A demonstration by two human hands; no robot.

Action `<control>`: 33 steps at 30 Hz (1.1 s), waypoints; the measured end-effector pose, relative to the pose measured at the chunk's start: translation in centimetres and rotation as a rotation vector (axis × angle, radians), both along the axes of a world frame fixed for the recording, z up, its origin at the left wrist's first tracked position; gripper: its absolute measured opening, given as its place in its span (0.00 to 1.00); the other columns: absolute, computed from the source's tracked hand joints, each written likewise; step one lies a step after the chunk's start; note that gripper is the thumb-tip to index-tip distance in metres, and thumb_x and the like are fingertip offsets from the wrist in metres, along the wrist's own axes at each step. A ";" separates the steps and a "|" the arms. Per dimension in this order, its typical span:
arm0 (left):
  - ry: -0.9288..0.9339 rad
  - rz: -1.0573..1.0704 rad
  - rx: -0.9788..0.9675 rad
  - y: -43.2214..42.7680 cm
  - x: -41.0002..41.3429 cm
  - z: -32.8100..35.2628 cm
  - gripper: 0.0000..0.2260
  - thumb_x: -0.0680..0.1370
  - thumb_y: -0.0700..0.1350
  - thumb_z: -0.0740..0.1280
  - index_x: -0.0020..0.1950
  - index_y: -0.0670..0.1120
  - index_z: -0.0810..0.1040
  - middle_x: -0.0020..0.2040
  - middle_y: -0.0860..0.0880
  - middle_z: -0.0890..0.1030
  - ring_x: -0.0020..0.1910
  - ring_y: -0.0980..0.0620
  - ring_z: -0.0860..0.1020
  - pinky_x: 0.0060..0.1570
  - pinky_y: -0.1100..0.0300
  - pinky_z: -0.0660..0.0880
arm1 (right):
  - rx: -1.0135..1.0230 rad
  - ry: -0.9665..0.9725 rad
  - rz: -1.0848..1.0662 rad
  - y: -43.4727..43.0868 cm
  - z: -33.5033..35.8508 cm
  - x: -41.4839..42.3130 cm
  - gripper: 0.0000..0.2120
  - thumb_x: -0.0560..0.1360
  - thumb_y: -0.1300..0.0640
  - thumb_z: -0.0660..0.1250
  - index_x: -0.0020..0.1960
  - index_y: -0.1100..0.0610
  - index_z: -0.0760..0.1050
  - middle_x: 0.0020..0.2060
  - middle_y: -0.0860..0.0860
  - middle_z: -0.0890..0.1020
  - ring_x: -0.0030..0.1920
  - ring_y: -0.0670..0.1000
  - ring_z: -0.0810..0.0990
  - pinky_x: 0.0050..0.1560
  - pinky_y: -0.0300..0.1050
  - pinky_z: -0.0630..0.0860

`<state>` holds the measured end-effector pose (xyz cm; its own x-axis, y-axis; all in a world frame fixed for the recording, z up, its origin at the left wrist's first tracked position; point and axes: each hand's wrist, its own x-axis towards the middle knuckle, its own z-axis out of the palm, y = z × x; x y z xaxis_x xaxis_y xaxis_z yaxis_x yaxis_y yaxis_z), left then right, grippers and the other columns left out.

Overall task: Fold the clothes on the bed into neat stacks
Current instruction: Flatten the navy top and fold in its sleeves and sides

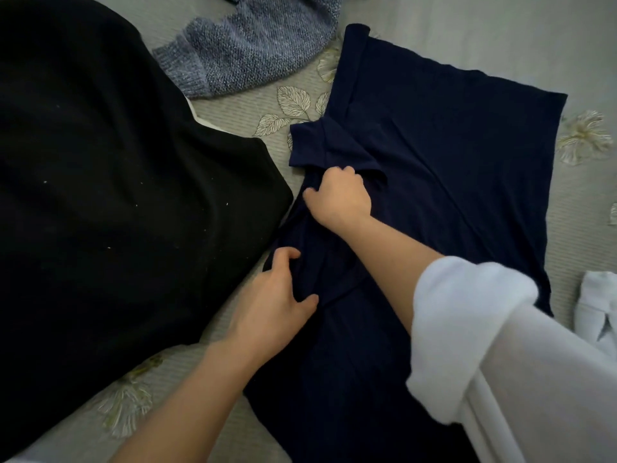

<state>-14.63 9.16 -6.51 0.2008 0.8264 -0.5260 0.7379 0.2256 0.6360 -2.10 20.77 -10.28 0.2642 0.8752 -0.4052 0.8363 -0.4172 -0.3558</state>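
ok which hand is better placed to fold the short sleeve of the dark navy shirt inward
Probably the right hand: it grips the dark navy shirt right at its short sleeve. The left hand holds the shirt's edge farther away.

- navy t-shirt (450,155): lies mostly flat on the bed, right of the middle. One long side is folded in and a short sleeve is flipped onto the body. The left edge is bunched up where the right hand (340,198) and left hand (273,295) grip it.
- black sweater (117,195): big, spread out on the left with white lint specks, just beside the navy one.
- blue-grey knit sweater (247,45): crumpled at the top.
- small white piece (597,305): at the right edge, can't tell what it is.
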 end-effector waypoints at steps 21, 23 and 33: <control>0.468 -0.530 0.248 -4.0 1.1 -1.1 0.41 0.63 0.49 0.78 0.74 0.52 0.64 0.46 0.48 0.74 0.38 0.48 0.79 0.26 0.56 0.71 | 0.289 1.450 -1.262 -8.8 2.7 16.5 0.08 0.68 0.65 0.61 0.42 0.58 0.77 0.41 0.53 0.83 0.41 0.54 0.81 0.51 0.45 0.79; 0.501 -0.529 0.194 -4.1 1.0 -0.7 0.40 0.60 0.49 0.80 0.70 0.50 0.69 0.43 0.48 0.75 0.34 0.47 0.78 0.23 0.55 0.72 | 0.263 1.330 -1.257 -8.1 2.2 17.6 0.08 0.70 0.61 0.66 0.48 0.60 0.79 0.48 0.54 0.84 0.47 0.55 0.83 0.54 0.49 0.79; 0.556 -0.488 0.232 -6.7 0.3 2.0 0.49 0.63 0.38 0.74 0.77 0.61 0.52 0.48 0.50 0.68 0.26 0.57 0.54 0.22 0.63 0.50 | 0.494 0.977 -1.148 -3.6 2.9 26.0 0.25 0.63 0.64 0.71 0.61 0.61 0.77 0.51 0.57 0.84 0.50 0.59 0.84 0.45 0.52 0.82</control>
